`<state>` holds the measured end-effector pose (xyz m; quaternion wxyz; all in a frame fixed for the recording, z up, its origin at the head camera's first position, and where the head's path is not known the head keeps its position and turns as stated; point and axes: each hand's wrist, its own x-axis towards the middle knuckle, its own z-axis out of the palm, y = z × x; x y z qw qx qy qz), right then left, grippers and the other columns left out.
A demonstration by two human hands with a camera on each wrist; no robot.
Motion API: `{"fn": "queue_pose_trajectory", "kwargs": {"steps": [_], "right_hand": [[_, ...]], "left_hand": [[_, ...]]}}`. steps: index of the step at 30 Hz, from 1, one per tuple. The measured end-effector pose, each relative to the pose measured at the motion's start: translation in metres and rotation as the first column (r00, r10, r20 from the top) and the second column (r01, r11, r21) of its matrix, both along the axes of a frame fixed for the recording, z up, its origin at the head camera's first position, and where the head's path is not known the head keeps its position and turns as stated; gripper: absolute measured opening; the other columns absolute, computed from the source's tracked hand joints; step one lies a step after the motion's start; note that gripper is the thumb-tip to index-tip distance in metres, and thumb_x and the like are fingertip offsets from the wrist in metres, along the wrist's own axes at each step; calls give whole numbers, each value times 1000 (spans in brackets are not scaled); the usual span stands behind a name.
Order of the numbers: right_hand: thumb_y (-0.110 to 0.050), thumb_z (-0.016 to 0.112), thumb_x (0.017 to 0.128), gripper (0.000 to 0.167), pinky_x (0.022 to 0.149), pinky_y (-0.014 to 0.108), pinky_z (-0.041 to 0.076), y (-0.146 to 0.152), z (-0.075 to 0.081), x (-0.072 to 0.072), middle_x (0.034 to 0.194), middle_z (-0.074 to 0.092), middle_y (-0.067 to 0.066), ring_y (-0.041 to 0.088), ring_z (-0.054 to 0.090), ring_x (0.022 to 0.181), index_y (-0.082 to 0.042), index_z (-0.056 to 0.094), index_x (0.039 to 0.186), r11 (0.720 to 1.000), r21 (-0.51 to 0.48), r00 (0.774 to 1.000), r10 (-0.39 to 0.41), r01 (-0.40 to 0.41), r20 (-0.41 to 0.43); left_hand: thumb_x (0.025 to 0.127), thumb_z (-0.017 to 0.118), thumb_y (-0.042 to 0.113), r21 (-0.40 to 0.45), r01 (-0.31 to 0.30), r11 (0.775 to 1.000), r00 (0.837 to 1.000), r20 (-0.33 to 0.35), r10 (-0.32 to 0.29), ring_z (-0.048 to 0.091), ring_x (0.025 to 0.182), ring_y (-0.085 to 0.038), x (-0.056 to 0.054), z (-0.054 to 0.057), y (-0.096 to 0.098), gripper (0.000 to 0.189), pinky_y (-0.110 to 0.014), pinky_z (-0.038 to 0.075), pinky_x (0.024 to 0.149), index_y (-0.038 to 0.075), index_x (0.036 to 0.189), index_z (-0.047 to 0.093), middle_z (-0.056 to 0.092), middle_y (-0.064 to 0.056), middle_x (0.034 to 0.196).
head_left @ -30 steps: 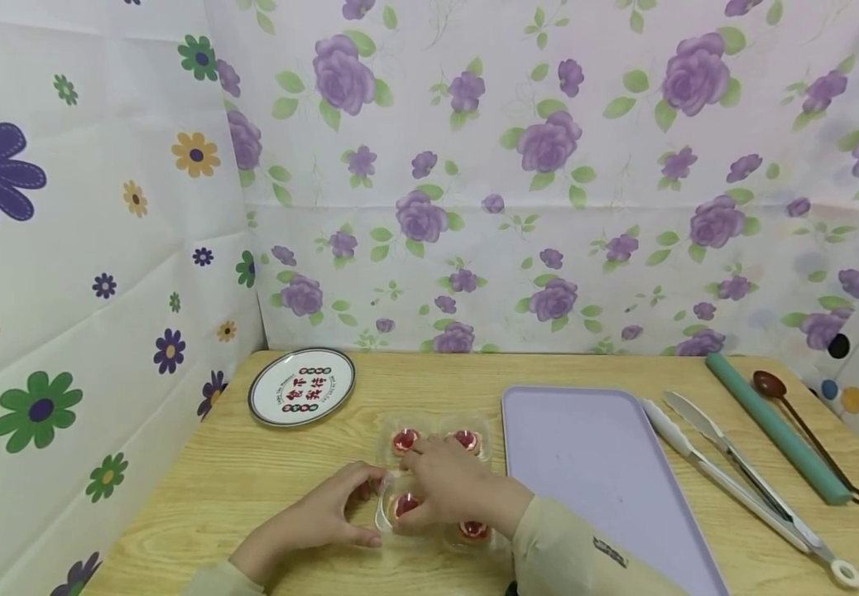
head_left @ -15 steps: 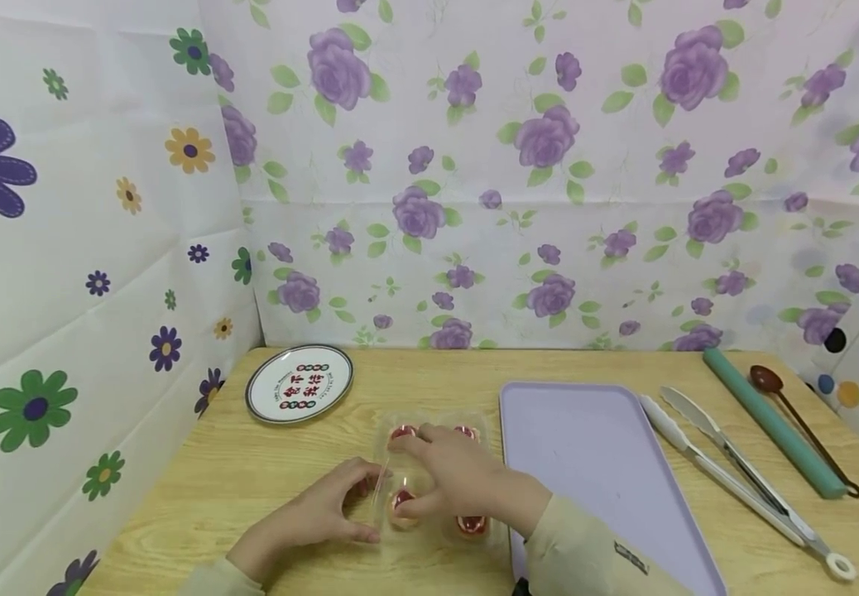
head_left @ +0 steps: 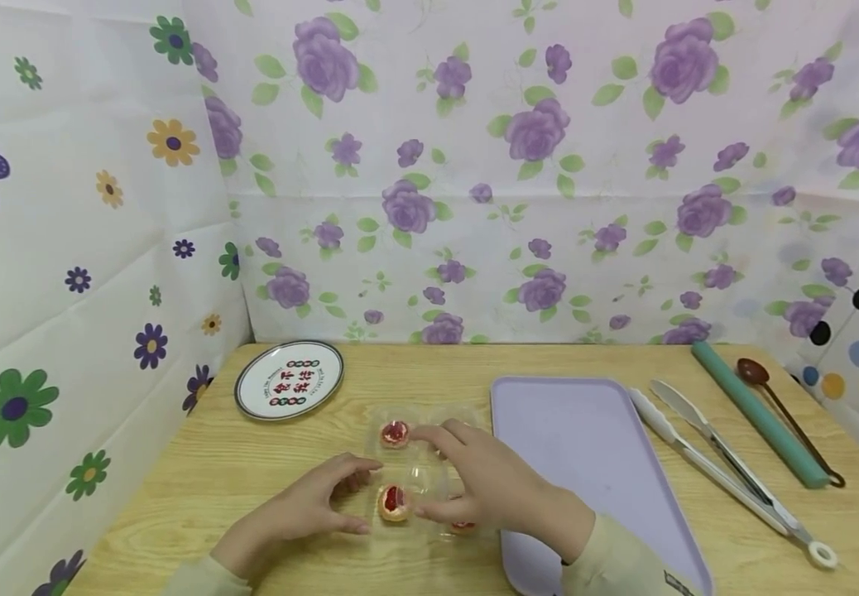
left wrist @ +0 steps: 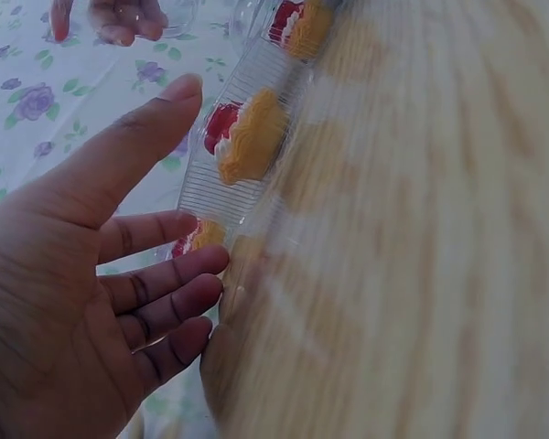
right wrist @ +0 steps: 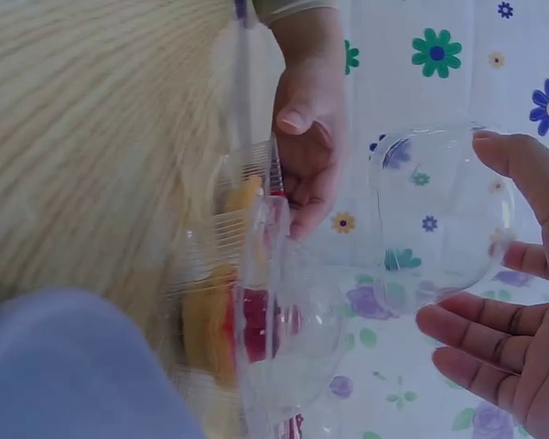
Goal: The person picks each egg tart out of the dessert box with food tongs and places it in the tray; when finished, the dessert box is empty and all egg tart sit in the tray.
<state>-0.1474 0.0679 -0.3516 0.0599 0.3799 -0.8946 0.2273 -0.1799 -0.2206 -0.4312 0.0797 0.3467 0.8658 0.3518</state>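
My right hand (head_left: 500,480) holds a clear plastic lid (right wrist: 439,219) between thumb and fingers, raised over the clear plastic tray (left wrist: 227,187) of fruit tarts. Two tarts with red tops, a far one (head_left: 395,434) and a near one (head_left: 394,502), show at the left of the tray. At the right, another tart (head_left: 463,524) is partly hidden under my right hand. A clear dome (right wrist: 302,338) covers a tart in the right wrist view. My left hand (head_left: 318,501) stays at the tray's left edge, thumb and fingers apart, with fingertips close by the tray.
A round plate (head_left: 290,381) with red lettering lies at the back left. Right of the tarts is a lilac tray (head_left: 578,447). Beyond it lie tongs (head_left: 720,468), a green roll (head_left: 760,414) and a brown ladle (head_left: 787,414). Patterned cloth walls (head_left: 429,248) border the table.
My right hand has lifted the clear lid off the left tarts and moved to the right with it. My left hand has barely moved; the whole head view has shifted slightly.
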Motion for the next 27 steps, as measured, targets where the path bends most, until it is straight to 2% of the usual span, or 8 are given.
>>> {"fn": "queue_pose_trajectory", "kwargs": {"steps": [3,7,11,13,17,21,25,27], "right_hand": [[-49,73,80,71,88,34,53,4,-5,3,108,60,-3,11,60,96,-19,44,138,999,-43,996,15,-19,-87],[-48,74,79,72,94,39,51,9,-10,8,110,61,-4,10,60,100,-16,45,136,996,-90,992,9,-20,-127],[-49,74,79,73,88,34,51,14,-14,12,108,60,-6,10,59,98,-13,45,136,994,-106,991,-6,-8,-131],[-48,75,78,74,88,34,50,16,-15,14,108,60,-5,10,59,99,-12,45,136,994,-113,991,-12,-3,-131],[-47,76,77,75,90,36,49,18,-18,17,113,61,-4,9,59,100,-12,45,136,992,-123,991,-25,8,-132],[-44,79,75,79,90,35,49,20,-23,20,115,61,-2,10,57,102,-9,44,136,990,-144,988,-30,8,-153],[-41,81,72,81,90,35,50,22,-29,22,116,62,-2,11,57,106,-7,45,136,984,-180,984,-34,2,-172],[-41,81,72,79,90,36,50,23,-32,23,117,62,-3,12,58,107,-8,45,135,980,-198,983,-31,-6,-182]], "left_hand": [[78,75,43,-5,-10,1000,1000,17,10,54,100,-12,1,2,-1,70,-25,47,89,10,135,51,58,-2,115],[79,74,44,-27,-23,999,1000,18,23,54,102,-14,2,7,0,71,-27,48,90,10,136,50,59,-2,116],[78,74,46,-53,-43,998,999,-6,43,55,102,-17,4,12,2,72,-30,49,90,10,136,50,58,-2,117],[78,74,45,-64,-64,996,998,-27,63,55,103,-19,6,14,3,71,-33,49,90,11,136,50,58,-3,118],[78,76,40,-56,-116,992,990,-82,111,54,106,-21,9,18,5,70,-40,50,91,13,136,50,56,-6,124],[76,79,34,-3,-130,992,977,-168,127,53,107,-21,12,23,11,70,-40,50,90,12,136,50,57,-6,126],[71,83,33,51,-77,996,959,-269,88,53,107,-18,18,30,20,74,-36,50,90,11,134,52,59,-4,125],[68,85,33,71,-41,997,955,-292,60,53,108,-16,22,32,26,77,-36,50,91,12,135,52,59,-3,126]]}}
